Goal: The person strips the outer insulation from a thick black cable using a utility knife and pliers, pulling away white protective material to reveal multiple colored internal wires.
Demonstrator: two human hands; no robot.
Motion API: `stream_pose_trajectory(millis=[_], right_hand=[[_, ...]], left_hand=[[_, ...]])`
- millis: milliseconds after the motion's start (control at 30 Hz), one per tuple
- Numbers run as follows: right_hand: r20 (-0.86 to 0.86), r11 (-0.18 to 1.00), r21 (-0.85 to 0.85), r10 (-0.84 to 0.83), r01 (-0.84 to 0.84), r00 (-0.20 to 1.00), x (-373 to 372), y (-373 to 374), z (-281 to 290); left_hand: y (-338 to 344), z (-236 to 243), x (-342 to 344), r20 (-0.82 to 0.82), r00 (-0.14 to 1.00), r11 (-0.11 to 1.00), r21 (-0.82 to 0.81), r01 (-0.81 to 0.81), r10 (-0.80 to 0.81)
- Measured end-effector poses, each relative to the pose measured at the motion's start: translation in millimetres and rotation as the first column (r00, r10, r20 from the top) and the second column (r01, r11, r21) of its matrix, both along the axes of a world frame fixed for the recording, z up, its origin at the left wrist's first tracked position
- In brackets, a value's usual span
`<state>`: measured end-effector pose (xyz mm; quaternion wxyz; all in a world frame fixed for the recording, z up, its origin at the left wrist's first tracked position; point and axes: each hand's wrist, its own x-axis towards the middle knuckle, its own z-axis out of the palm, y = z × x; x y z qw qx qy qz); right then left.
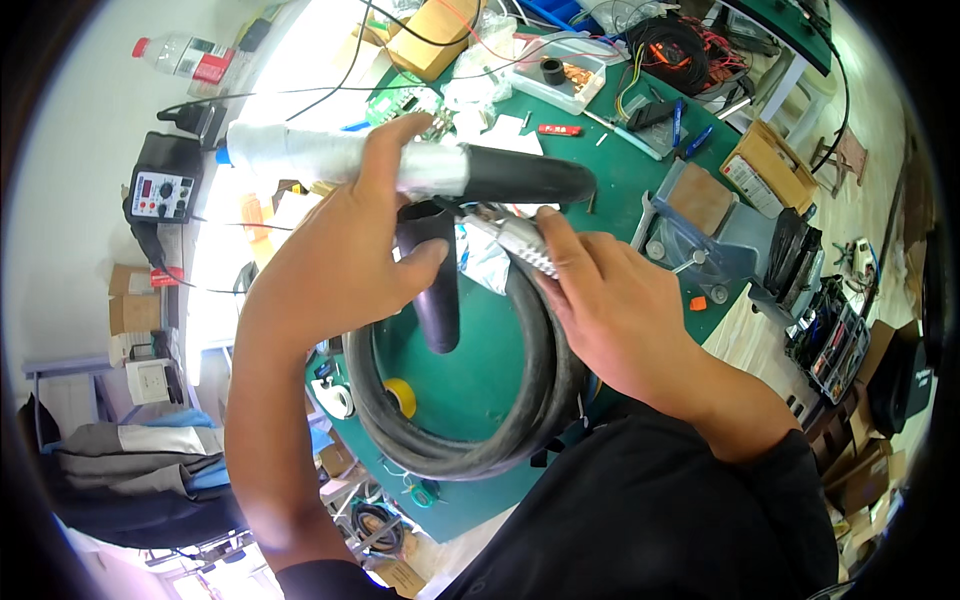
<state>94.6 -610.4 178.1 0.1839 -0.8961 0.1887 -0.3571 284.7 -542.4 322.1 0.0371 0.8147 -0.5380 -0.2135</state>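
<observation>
My left hand (345, 250) is closed around a long cylinder (310, 155) wrapped in white film, with a bare black end (530, 175) pointing right. Under it, a short black tube (435, 290) hangs downward, my thumb pressed against it. My right hand (620, 310) grips a silver metal hand tool (520, 240) with a ridged body; its kind is not clear. The tool's tip is close to the black tube's upper end, and whether they touch is hard to see. Below both hands a thick black hose (440, 455) lies coiled on the green table (460, 385).
Yellow tape (400, 397) lies inside the coil. Beyond stand a clear plastic box (560, 75), a green circuit board (400, 100) and a cardboard box (430, 40). To the right are a wrench (645, 220), a clear bin (715, 245) and blue-handled pliers (690, 130). Thin cables cross overhead.
</observation>
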Motion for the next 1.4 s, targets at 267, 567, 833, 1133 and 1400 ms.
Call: stream_pose_trajectory(millis=[267, 567, 833, 1133, 1400], right_hand=[[-0.119, 0.999, 0.034, 0.046, -0.042, 0.992, -7.2, -2.3, 2.7], [0.034, 1.0, 0.008, 0.018, -0.018, 0.999, -26.2, 2.9, -1.6], [0.033, 1.0, -0.01, 0.021, -0.021, 0.999, -16.6, -2.1, 2.6], [0.008, 0.999, 0.014, 0.042, -0.042, 0.999, -17.7, -2.0, 1.9], [-0.07, 0.997, 0.063, 0.05, -0.046, 0.996, -13.5, -3.2, 10.6]], left_hand=[[5.4, 0.5, -2.8, -0.005, 1.0, 0.999, -0.016, 0.029, -0.029], [6.3, -2.0, 3.1, 0.083, 0.988, 0.989, -0.053, 0.136, -0.131], [9.1, -6.6, 5.2, 0.044, 0.987, 0.983, -0.095, 0.155, -0.151], [10.2, -7.8, 6.3, 0.038, 0.989, 0.983, -0.11, 0.149, -0.145], [4.4, 2.4, -2.1, -0.001, 1.0, 1.0, 0.029, 0.007, -0.007]])
